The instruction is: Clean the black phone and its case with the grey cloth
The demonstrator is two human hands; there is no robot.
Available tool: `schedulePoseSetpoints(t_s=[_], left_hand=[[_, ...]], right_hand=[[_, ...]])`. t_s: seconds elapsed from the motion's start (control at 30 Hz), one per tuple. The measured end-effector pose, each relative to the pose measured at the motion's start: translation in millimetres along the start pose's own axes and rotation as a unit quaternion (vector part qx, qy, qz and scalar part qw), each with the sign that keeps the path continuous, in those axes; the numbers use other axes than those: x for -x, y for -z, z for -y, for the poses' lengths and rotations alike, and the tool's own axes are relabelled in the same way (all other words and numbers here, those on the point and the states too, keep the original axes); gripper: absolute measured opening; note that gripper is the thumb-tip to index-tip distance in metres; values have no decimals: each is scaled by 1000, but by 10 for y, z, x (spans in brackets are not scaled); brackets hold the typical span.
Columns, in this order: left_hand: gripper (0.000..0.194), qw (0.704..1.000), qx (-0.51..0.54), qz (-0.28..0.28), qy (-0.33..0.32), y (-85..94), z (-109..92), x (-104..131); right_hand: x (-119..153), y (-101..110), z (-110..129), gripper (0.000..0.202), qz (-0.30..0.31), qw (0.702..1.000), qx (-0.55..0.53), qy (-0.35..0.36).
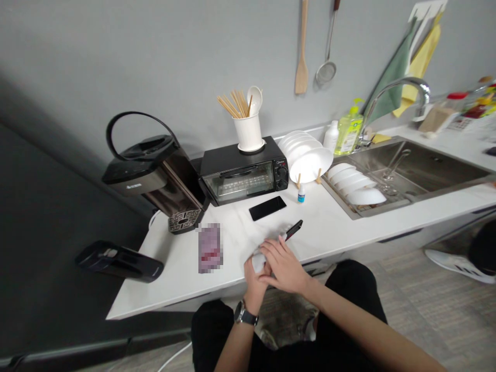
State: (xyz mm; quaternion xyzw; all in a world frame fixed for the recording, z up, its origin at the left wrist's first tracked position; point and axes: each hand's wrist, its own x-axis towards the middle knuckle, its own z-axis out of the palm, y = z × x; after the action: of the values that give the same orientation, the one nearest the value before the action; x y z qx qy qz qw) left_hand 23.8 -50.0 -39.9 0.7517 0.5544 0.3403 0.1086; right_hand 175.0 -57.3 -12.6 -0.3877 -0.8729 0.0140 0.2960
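Observation:
Close together at the counter's front edge are my two hands. My left hand (253,279), with a watch (245,313) on its wrist, is closed around a small whitish object (258,261), perhaps a wad of tissue. Over it lies my right hand (282,266), fingers bent across the same object; they hide most of it. Just beyond the right fingertips is a slim black object (294,230), its kind unclear, with something pale beside it. Farther back, a black phone (267,208) lies flat. A small white and blue bottle (301,194) stands upright to its right.
Behind stand a toaster oven (244,175) and a water dispenser (155,181). Plates (310,163) sit in a rack beside the sink (418,194). A blurred-out item (210,248) and a dark device (120,262) are at left. Another person's shoe (459,264) is at right.

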Motion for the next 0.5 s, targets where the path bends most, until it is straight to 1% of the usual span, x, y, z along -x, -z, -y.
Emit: schedulePoseSetpoints(t_s=[0.07,0.1,0.13,0.2,0.23,0.27,0.3,0.33,0.4,0.43,0.5], left_hand=[[28,1000,-4,4,-5,18,-19,-1],[27,1000,-6,3,-7,29,-42,-9],[27,1000,-8,1,-8,41,-70,-21],[30,1000,-12,-2,-12,57,-131,-49],[31,1000,-15,-2,-13,61,-157,-63],[31,1000,-19,-2,-12,62,-175,-73],[32,1000,-24,-2,-8,59,-185,-80],[32,1000,-28,-4,-3,51,-185,-82],[31,1000,-26,-8,5,24,-154,-74],[31,1000,-22,-8,7,3,-124,-63],[29,1000,-17,-6,8,-44,-46,-34]], right_hand=[[10,80,-213,63,7,999,13,32],[16,143,-370,61,3,999,26,28],[21,212,-538,56,-2,999,40,5],[24,334,-820,45,-21,996,61,-67],[20,368,-902,42,-33,992,67,-99],[12,376,-931,41,-50,988,70,-126],[1,356,-905,41,-71,984,72,-148],[-11,309,-826,44,-92,979,74,-164],[-31,162,-554,56,-120,974,68,-178],[-35,80,-390,62,-120,976,57,-174],[-29,-54,-85,69,-86,987,21,-138]])
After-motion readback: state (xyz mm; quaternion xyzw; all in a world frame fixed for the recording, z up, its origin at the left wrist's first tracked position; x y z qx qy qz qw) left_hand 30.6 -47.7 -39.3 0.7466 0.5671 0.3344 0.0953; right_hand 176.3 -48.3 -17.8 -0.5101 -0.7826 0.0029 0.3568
